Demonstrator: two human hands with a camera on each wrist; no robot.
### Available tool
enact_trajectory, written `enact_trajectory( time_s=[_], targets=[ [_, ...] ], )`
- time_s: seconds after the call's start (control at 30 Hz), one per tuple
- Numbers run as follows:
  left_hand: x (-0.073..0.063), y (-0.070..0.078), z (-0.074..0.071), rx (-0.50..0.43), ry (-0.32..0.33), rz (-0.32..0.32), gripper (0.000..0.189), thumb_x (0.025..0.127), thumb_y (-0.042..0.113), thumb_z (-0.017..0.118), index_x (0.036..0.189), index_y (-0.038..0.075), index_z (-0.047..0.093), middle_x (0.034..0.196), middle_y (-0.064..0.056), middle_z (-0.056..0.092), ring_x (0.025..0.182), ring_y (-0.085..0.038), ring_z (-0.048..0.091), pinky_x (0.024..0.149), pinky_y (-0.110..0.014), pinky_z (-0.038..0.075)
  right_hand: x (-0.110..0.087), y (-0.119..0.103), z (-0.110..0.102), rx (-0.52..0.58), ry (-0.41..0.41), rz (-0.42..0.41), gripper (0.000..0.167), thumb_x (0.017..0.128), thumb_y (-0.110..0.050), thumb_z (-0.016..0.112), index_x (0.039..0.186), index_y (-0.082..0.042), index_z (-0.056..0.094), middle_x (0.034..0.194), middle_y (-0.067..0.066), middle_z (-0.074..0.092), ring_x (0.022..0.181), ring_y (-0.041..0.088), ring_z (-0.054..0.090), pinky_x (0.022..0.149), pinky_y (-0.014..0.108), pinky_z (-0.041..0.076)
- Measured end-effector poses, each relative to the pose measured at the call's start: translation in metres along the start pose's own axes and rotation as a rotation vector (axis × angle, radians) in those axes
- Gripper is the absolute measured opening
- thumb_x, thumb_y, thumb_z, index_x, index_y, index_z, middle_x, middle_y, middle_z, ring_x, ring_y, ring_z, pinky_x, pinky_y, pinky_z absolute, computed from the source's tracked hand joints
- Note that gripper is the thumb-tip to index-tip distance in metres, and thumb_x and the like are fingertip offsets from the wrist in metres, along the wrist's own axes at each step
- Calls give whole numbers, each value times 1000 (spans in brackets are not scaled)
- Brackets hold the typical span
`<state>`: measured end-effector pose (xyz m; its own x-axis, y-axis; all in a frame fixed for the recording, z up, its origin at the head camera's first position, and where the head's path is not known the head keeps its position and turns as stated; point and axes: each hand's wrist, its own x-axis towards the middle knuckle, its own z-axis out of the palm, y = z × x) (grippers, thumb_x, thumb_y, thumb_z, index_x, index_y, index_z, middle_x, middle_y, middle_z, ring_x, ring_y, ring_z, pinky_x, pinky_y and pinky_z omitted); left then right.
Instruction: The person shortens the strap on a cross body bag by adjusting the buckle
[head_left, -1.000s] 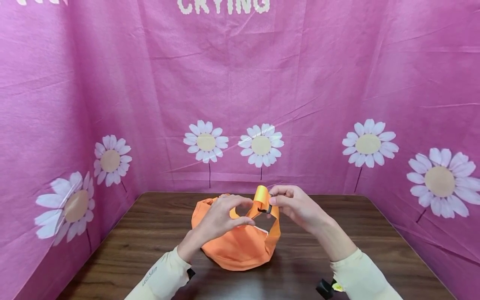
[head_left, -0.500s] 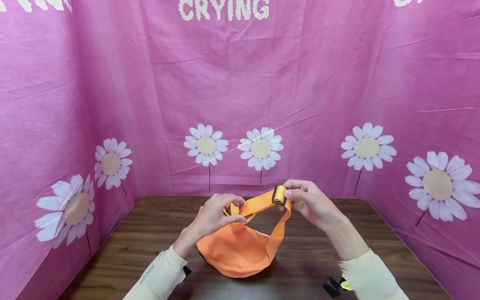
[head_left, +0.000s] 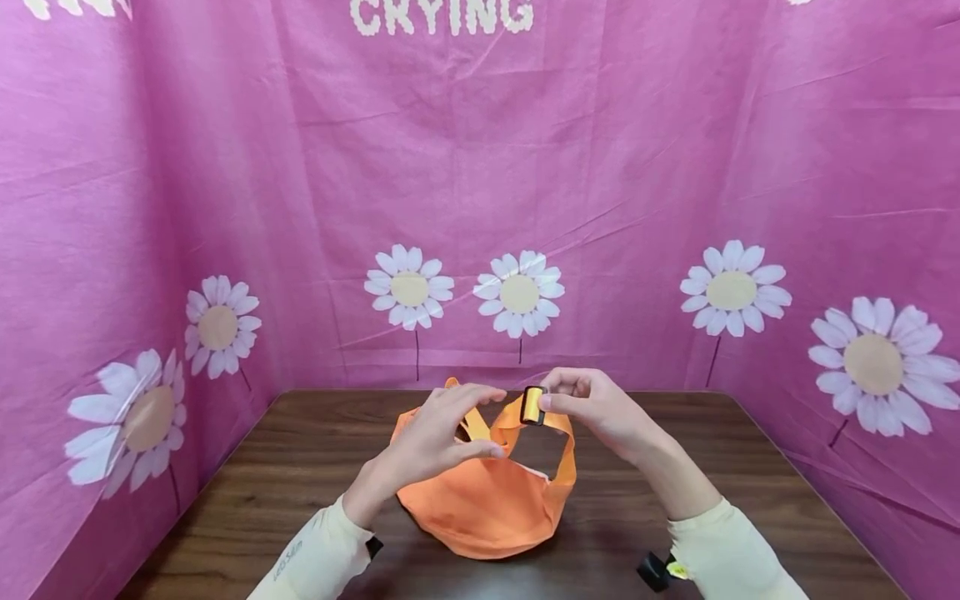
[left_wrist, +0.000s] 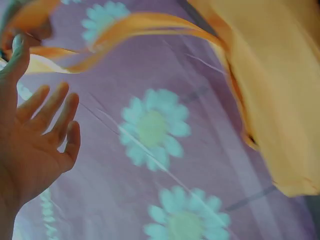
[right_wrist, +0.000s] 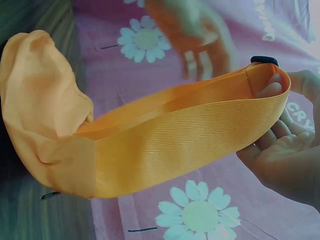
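An orange fabric bag [head_left: 487,517] sits on the table, its wide strap [right_wrist: 175,145] raised above it. My right hand [head_left: 607,421] pinches the strap at its black slider buckle [head_left: 533,406], thumb on the near side. In the right wrist view the strap loops round to those fingers, with the dark buckle [right_wrist: 264,60] at the top. Left of the buckle, my left hand [head_left: 438,429] hovers over the bag, thumb and fingers apart. Its fingers [left_wrist: 50,107] are spread with nothing between them in the left wrist view.
The dark wood table [head_left: 300,483] extends on both sides of the bag. A pink cloth [head_left: 622,167] printed with daisies hangs behind and along the sides. A black wrist strap piece [head_left: 654,573] hangs by the right sleeve.
Half a second ago my left hand held the strap, drawn taut toward the buckle; it has since let go. My right hand has moved left and slightly down with the buckle, and the strap sags.
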<state>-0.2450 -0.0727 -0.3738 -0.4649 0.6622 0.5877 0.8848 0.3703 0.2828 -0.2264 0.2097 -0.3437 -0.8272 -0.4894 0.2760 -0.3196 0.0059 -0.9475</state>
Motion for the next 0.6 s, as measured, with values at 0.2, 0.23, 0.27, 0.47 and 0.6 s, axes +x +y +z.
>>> enact_trajectory(
  time_s=[0.2, 0.23, 0.27, 0.47, 0.6],
  targets=[
    [5, 25, -2, 30, 79, 91, 70, 87, 39, 82, 145, 12, 53, 141, 2, 56, 131, -12, 49, 99, -46, 39, 5, 6, 10, -51, -48, 12, 17, 95, -15, 73, 100, 1, 68, 76, 6, 61, 75, 17, 56, 74, 33, 49],
    [5, 26, -2, 30, 83, 97, 69, 87, 39, 82, 144, 12, 54, 139, 3, 57, 131, -11, 49, 99, -46, 40, 5, 8, 12, -55, -64, 15, 17, 95, -15, 73, 100, 1, 68, 77, 7, 62, 77, 18, 56, 75, 33, 48],
    [5, 26, -1, 24, 84, 99, 67, 87, 39, 82, 143, 13, 55, 138, 4, 57, 129, -10, 50, 98, -45, 40, 6, 9, 14, -61, -74, 19, 16, 95, -15, 73, 100, 0, 69, 76, 6, 61, 77, 17, 56, 74, 33, 48],
    [2, 21, 2, -7, 79, 104, 54, 89, 39, 81, 135, 17, 62, 129, 11, 62, 120, -6, 55, 94, -43, 42, 5, 13, 19, -78, -107, 30, 15, 95, -15, 73, 101, -1, 69, 80, 6, 63, 81, 17, 55, 76, 33, 47],
    [1, 15, 0, -26, 80, 99, 52, 88, 38, 81, 133, 18, 64, 126, 11, 63, 114, -9, 58, 93, -42, 42, 6, 15, 14, -44, -153, 46, 19, 97, -15, 70, 107, 0, 70, 84, 13, 66, 82, 20, 60, 83, 37, 49]
  ],
)
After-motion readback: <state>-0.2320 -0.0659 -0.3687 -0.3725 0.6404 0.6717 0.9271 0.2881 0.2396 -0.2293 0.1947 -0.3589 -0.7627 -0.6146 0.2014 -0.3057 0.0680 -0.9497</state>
